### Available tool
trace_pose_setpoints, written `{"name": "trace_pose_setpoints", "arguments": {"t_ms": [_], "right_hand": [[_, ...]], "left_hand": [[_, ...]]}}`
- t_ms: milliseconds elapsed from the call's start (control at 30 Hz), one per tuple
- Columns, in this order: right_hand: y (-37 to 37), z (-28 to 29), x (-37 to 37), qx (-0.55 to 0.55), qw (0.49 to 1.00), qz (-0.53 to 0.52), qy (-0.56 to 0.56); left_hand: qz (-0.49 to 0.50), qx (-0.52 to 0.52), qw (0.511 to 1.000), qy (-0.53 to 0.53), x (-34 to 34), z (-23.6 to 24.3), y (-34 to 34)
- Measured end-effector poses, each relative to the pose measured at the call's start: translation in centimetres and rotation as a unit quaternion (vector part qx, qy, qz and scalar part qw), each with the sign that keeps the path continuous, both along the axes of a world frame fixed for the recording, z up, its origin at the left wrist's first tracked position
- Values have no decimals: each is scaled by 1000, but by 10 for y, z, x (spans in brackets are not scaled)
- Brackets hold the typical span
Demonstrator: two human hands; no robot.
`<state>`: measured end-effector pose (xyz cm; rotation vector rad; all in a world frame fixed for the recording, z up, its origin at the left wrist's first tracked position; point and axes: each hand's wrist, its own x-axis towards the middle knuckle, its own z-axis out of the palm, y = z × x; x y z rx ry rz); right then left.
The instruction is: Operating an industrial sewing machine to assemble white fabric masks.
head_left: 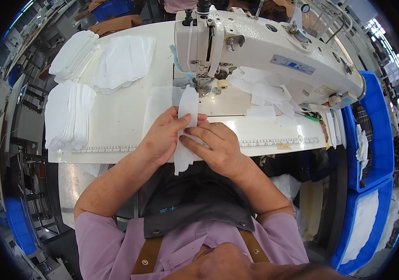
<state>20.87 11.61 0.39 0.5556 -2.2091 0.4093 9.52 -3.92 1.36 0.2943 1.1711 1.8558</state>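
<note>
Between both hands I hold a narrow white fabric piece (pixel 186 105), curved along its sides, its lower end hanging past the table's front edge. My left hand (pixel 164 133) pinches it from the left, thumb on top. From the right, my right hand (pixel 215 144) has its fingertips on the same piece. Its upper end lies close to the needle area of the white sewing machine (pixel 255 46). Under and left of my hands lies a thin translucent white sheet (pixel 155 105) on the sewing table (pixel 115 112).
Stacks of white cut pieces (pixel 68 116) lie on the table's left, with another stack (pixel 123 60) behind. Loose white scraps (pixel 269 93) are under the machine arm, near a green-handled tool (pixel 312 118). Blue bins (pixel 381 140) stand at the right. A ruler strip (pixel 274 142) runs along the front edge.
</note>
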Motion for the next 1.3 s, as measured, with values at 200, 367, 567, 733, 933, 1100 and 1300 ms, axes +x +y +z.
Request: {"name": "trace_pose_setpoints", "arguments": {"t_ms": [200,367,567,733,933,1100,1300], "right_hand": [[-7,-8,-2,-24,997,-19,-75],[-8,-16,1,-16,988,-75,-132],[-5,-25,-2,-47,974,-59,-212],[-4,-24,-1,-50,970,-49,-231],[-5,-23,-1,-73,969,-61,-228],[-4,-26,-1,-67,970,-62,-224],[-5,-29,-1,-66,972,-63,-218]], "left_hand": [[-60,-288,869,397,-81,8,12],[-44,-250,789,560,-95,5,32],[-4,-278,807,522,-94,-14,40],[10,-266,802,535,-98,-25,39],[44,-257,785,562,-92,-28,42],[51,-262,773,576,-90,-28,44],[55,-250,769,586,-91,-32,44]]}}
